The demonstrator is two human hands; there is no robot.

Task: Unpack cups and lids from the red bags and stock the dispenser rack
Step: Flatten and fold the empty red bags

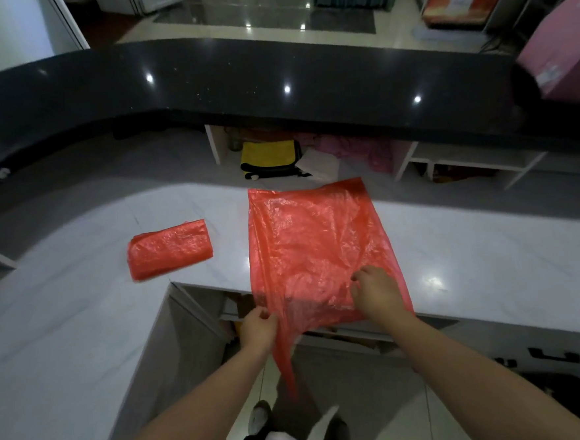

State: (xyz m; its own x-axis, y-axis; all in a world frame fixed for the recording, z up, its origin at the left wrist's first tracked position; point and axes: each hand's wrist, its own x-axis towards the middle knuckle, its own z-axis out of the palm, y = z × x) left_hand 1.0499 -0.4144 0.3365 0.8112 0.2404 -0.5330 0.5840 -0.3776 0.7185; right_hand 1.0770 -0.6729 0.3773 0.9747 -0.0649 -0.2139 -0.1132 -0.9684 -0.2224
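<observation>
Now flat thin red plastic bag [313,249] lies at 12 o'clock on white marble counter [473,258], near edge overhanging. Left hand [258,328] pinches dangling corner; right hand [377,291], fingers curled, presses film. Risk: thin film tears or slides off if tugged. 2nd folded red plastic bag [170,248] at 10 o'clock.

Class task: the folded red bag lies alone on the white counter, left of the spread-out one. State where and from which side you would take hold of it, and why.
Probably pinch the folded red bag at its near long edge, coming from the person's side. It lies flat on the white counter, so only the layered edges offer anything to grip, and pinching there should keep the fold together.
</observation>
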